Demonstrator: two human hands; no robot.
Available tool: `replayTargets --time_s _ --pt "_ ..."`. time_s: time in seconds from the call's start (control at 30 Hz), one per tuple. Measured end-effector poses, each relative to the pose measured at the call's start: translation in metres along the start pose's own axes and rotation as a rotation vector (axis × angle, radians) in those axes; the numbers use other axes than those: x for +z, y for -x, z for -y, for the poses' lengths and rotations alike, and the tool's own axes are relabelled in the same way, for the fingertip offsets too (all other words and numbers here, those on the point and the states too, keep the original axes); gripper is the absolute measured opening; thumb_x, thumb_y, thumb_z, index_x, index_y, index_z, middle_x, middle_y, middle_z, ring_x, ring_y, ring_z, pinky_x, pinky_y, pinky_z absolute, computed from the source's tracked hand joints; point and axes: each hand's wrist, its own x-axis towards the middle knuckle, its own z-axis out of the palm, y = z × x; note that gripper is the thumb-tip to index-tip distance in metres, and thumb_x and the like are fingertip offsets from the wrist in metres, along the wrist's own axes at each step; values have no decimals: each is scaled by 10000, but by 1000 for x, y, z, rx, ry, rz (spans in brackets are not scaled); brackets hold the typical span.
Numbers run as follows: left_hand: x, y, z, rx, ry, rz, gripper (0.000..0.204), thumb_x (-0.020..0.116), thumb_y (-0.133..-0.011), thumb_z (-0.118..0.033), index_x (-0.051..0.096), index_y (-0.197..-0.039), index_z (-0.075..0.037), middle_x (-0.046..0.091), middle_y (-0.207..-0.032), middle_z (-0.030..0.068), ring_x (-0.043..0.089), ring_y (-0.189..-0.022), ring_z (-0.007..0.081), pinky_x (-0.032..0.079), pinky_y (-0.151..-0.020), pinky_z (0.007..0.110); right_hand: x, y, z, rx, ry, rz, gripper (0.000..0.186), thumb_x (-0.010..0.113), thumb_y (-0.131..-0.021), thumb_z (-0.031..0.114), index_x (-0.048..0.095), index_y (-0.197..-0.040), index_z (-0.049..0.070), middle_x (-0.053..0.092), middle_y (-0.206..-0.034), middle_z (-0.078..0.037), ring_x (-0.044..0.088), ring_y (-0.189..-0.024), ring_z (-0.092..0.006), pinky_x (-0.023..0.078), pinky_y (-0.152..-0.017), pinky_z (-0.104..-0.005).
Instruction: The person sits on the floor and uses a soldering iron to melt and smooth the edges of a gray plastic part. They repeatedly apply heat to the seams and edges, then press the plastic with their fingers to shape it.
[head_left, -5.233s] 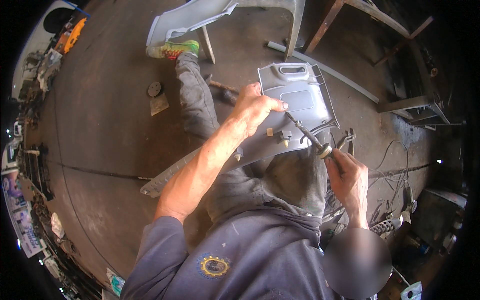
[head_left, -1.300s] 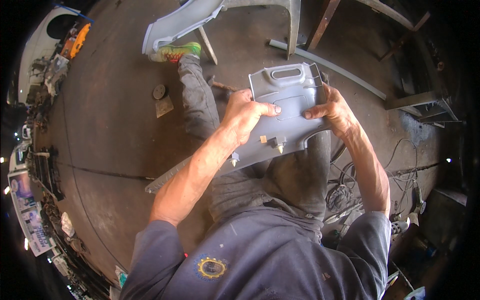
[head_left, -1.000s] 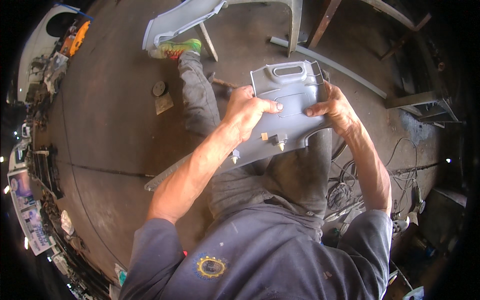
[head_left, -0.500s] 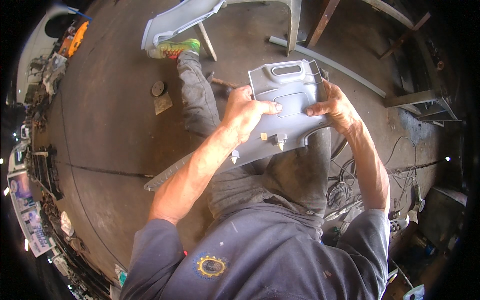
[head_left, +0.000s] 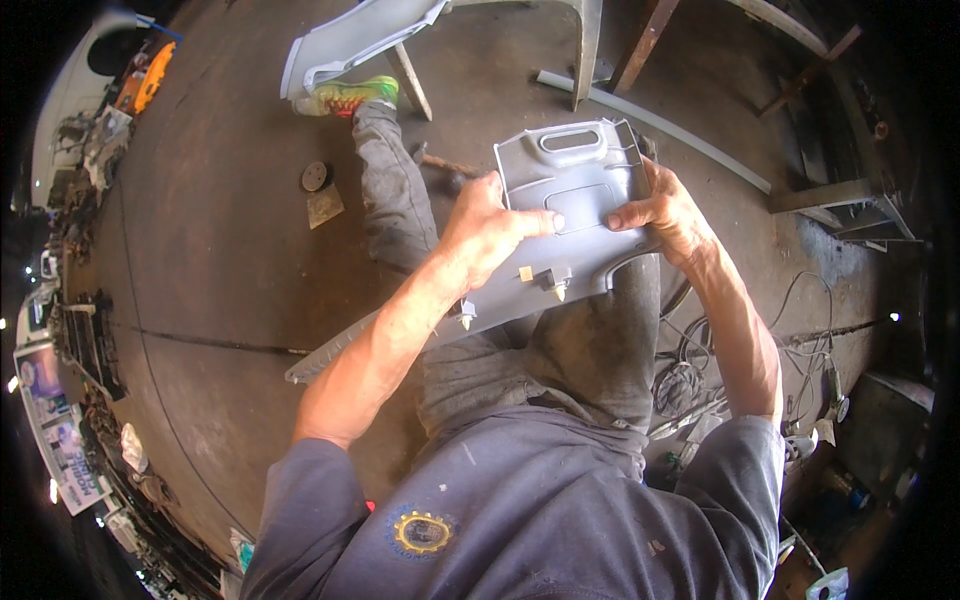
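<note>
A long grey plastic trim panel (head_left: pixel 590 255) lies across my lap, its narrow end reaching out under my left forearm. Its wide end has an oval slot and a rounded rectangular outline moulded into it. Two pale clips and a small tan square patch show along its lower part. My left hand (head_left: pixel 485 220) grips the panel's left edge, thumb pressed flat beside the rectangular outline. Opposite, my right hand (head_left: pixel 675 212) holds the right edge, its thumb on the outline's other side. The fingers of both hands are mostly hidden behind the panel.
Another grey trim panel (head_left: pixel 345 50) rests on a stand beyond my outstretched foot. A hammer (head_left: pixel 445 163) lies by my leg, near a round disc (head_left: pixel 315 177). A long grey strip (head_left: pixel 650 125) is on the floor at upper right, with coiled cables (head_left: pixel 685 385) nearer me.
The panel and both hands have shifted very slightly to the left. My grip on it looks the same.
</note>
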Motion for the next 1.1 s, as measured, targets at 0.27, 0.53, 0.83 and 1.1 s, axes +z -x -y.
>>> replayTargets --time_s 0.27,0.53,0.83,1.1 --pt "-4 2 2 48 -51 82 607 781 -728 55 518 -1275 57 641 -1177 126 629 -1060 193 517 -946 329 4 2 3 -1 -16 -9 752 818 -553 38 541 -1239 -94 695 -1014 -159 661 -919 -239 496 -940 -336" --pt "-2 1 4 118 -151 60 598 781 -732 45 523 -1272 55 641 -1174 117 625 -1064 190 524 -929 323 7 3 3 -4 -4 -17 708 820 -554 29 566 -1207 -74 691 -1013 -150 657 -921 -236 503 -929 -341" --pt "-6 2 2 15 -17 82 545 731 -746 63 534 -1254 56 647 -1160 128 635 -1050 200 509 -953 332 5 1 1 11 10 -4 663 813 -573 21 567 -1182 -69 686 -956 -133 655 -855 -207 518 -865 -318" --pt "-8 0 0 -38 44 81 519 690 -742 54 541 -1239 60 647 -1144 123 629 -1045 192 505 -945 329 4 0 -2 11 -37 -17 699 806 -569 5 538 -1204 -109 687 -937 -145 663 -831 -201 526 -840 -298"
